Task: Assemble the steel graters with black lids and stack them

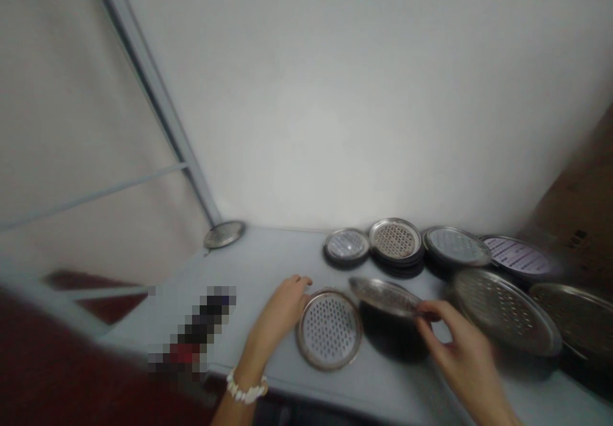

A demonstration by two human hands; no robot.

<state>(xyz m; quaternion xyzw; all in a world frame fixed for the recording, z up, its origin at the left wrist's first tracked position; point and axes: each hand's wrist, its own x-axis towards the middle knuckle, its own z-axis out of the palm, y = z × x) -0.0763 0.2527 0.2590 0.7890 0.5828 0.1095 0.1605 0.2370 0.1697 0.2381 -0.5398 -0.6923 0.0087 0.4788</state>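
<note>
My right hand (460, 343) pinches the right rim of a round perforated metal plate (385, 295), which is tilted and blurred by motion. Below that plate is a dark round shape (395, 336), perhaps a stack or its shadow. Just left of it, another perforated metal plate (330, 330) shows its holed face, with the pale tabletop visible through the holes. My left hand (286, 301), with a white beaded bracelet at the wrist, is at this plate's upper left edge. Its fingers are outstretched and hold nothing; whether they touch the rim is unclear.
Stacks of round plates stand along the wall: a small one (347, 245), a holed one (395, 241), and others (457, 246) further right. Larger perforated plates (502, 311) are at right. A single plate (224, 234) lies at the far left corner. Brown cardboard (579, 202) borders the right.
</note>
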